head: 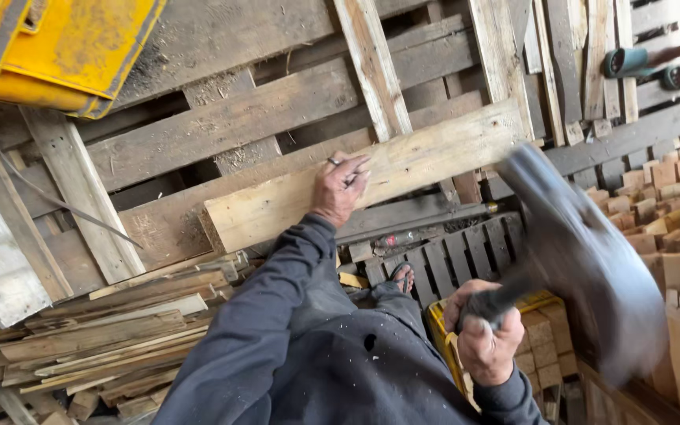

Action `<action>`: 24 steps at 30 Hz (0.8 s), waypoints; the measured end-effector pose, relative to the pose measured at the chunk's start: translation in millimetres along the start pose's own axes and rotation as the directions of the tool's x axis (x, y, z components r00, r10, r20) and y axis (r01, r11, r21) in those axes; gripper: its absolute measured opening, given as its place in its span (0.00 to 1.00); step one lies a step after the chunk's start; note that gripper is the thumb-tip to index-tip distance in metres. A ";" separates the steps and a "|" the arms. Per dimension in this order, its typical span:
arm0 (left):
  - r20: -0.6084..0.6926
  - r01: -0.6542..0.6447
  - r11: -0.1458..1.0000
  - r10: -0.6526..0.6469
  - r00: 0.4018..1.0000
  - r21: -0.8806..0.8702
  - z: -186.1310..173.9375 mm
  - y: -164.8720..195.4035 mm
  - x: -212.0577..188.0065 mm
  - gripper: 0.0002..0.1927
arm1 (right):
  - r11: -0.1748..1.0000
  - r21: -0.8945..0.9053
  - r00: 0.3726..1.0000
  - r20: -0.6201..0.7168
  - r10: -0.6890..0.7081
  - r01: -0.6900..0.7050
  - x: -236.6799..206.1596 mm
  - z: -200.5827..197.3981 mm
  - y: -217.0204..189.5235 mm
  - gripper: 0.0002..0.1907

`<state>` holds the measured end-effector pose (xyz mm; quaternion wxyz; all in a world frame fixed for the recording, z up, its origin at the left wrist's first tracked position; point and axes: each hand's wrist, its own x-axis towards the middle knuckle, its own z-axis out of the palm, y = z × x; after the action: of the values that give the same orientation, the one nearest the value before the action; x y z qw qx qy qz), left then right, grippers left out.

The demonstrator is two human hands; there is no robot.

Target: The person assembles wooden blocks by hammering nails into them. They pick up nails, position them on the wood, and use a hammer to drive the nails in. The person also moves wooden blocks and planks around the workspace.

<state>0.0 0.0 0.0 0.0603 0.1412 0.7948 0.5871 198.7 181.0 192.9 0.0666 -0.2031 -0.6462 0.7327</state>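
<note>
Left hand: fingers pinched on a nail, resting on plank. Right hand: fist shut on hammer, blurred, beside and above. Risk: a stray head probably strikes the fingers or bends the nail.

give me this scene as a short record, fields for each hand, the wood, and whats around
left hand: left hand pinches a nail upright on a pale plank
right hand: right hand in a closed grip on the handle of a hammer, which is motion-blurred
plank: lies across a wooden pallet
below left: pile of thin wood strips
right side: stacked small wood blocks
top left: yellow metal part
clothing: dark long sleeves
foot: sandalled foot on slats
</note>
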 end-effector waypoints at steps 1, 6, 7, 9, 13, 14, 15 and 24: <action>-0.027 -0.021 0.977 0.027 0.999 0.212 -9.9 1.1 4.2 0.23 | 0.996 -0.021 0.995 0.036 -0.090 0.091 -1.9 -5.0 11.5 0.17; 0.127 -0.175 0.639 0.120 0.984 0.749 -32.8 0.2 1.6 0.40 | 0.786 -0.555 0.957 -0.075 0.279 -0.273 -0.8 -25.0 74.6 0.12; 0.109 -0.177 0.630 0.145 0.983 0.757 -32.3 1.7 -4.2 0.39 | 0.789 -0.444 0.902 -0.130 0.413 -0.425 1.0 -24.6 85.4 0.13; 0.057 -0.178 0.605 0.214 0.975 0.776 -29.1 3.7 -4.6 0.38 | 0.838 -0.260 0.877 -0.140 0.459 -0.480 -3.8 -30.1 92.4 0.15; 0.198 -0.186 0.645 0.055 0.979 0.741 -25.7 12.0 0.9 0.40 | 0.927 -0.211 0.951 -0.078 0.299 -0.309 -53.7 -51.7 80.9 0.14; 0.269 -0.154 0.653 -0.079 0.960 0.741 -27.3 13.9 11.9 0.43 | 0.923 -0.256 0.957 -0.053 0.285 -0.289 -60.8 -59.4 78.8 0.14; 0.334 -0.121 0.655 -0.211 0.919 0.746 -28.7 18.7 16.9 0.46 | 0.861 -0.449 0.968 -0.045 0.246 -0.240 -67.0 -66.7 76.5 0.14; 0.473 -0.199 0.556 -0.406 0.782 0.807 4.3 57.5 15.8 0.72 | 0.508 -0.849 0.895 0.332 0.299 0.145 -55.4 -39.2 97.7 0.20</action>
<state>-5.1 24.1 54.4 0.2782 0.2840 0.9156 0.0608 280.2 181.8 106.3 -0.2233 -0.0681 -0.9095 0.3440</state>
